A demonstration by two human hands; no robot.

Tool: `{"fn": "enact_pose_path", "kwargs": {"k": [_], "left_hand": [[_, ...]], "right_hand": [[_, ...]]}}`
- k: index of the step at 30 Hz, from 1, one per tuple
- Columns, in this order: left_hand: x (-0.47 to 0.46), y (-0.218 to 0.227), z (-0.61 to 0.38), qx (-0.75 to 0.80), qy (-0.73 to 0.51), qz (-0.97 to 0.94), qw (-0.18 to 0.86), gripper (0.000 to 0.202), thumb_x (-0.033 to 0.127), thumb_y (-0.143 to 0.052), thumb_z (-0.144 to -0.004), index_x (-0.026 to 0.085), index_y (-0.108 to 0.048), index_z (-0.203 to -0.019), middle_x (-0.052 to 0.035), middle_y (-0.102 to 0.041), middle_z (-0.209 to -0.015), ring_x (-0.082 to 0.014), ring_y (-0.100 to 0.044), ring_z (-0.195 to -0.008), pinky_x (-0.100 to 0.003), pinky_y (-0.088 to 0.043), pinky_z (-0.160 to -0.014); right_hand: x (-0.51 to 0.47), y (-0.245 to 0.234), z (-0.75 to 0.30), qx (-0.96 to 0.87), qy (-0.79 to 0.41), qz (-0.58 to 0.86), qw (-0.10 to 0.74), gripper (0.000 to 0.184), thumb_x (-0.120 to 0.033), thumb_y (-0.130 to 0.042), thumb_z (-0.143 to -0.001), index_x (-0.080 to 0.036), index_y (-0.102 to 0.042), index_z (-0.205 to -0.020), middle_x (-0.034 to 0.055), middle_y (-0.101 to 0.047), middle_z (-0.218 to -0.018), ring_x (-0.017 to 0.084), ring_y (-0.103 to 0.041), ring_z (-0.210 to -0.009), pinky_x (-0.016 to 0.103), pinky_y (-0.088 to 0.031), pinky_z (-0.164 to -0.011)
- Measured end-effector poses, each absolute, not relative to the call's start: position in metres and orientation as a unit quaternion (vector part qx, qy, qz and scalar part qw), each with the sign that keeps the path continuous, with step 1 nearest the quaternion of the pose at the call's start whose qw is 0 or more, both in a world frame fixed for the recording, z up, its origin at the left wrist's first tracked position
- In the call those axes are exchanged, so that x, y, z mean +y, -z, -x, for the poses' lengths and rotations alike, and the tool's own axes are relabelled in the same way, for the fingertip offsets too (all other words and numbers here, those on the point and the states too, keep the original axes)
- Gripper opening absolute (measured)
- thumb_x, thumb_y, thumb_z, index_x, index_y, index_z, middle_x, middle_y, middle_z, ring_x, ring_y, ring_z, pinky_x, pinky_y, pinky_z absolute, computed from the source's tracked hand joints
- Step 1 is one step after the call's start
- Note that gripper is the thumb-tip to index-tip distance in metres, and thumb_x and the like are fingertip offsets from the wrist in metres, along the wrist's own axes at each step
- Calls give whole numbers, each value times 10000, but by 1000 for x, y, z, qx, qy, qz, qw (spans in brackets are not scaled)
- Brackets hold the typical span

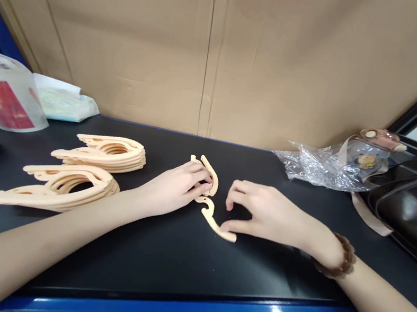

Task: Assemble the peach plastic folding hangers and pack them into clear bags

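On the table [135, 250], wooden piece [210, 211] in left hand's [176, 189] tight grip, right hand [264, 215] half-open, touching it.

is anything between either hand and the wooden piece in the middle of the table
Nothing visible. The left hand grips the upper curve of the wooden piece, and the right hand touches its lower end with the thumb. The stacks lie off to the left, apart from it.
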State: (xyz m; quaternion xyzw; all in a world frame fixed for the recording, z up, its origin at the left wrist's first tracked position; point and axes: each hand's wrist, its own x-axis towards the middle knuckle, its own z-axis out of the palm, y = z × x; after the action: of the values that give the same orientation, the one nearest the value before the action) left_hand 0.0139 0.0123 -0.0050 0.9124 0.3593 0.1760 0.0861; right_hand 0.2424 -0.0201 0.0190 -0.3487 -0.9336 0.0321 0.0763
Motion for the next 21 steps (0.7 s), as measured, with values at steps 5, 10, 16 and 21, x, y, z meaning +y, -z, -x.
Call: {"fn": "enact_pose_path", "kwargs": {"k": [5, 10, 16, 21], "left_hand": [[12, 2, -10, 381, -179, -903, 87, 361, 422, -337, -969, 220, -621, -875, -28, -596, -1160, -223, -504, -1150, -366, -428, -948], [10, 4, -10, 422, -183, -884, 82, 258, 454, -502, -883, 214, -569, -814, -43, -603, -1120, -264, -520, -1160, -365, -501, -850], [10, 8, -12, 368, -187, -907, 82, 235, 282, -436, -916, 247, -588, -1092, -34, -596, -1167, -250, -468, -1233, -433, -396, -1032], [8, 3, -14, 363, -178, -907, 118, 286, 76, -407, -805, 224, -592, -966, -31, -618, -1067, -249, -504, -1179, -443, -388, -1022]], "right_hand": [[0, -21, -268, -915, 62, 398, 31, 185, -337, -529, -912, -205, -648, -961, 37, -629, -919, 187, -602, -833, 299, -422, -727], [1, -23, -266, -874, 103, 471, 52, 181, -259, -484, -931, -190, -651, -943, 41, -664, -841, 174, -605, -729, 270, -372, -621], [-8, -27, -255, -897, -110, 424, 57, 375, -506, -413, -939, -222, -659, -923, -15, -636, -657, 128, -553, -574, 254, -339, -562], [2, -24, -271, -878, -39, 474, 57, 358, -518, -486, -895, -196, -623, -818, 32, -630, -819, 165, -564, -699, 276, -356, -608]]}}
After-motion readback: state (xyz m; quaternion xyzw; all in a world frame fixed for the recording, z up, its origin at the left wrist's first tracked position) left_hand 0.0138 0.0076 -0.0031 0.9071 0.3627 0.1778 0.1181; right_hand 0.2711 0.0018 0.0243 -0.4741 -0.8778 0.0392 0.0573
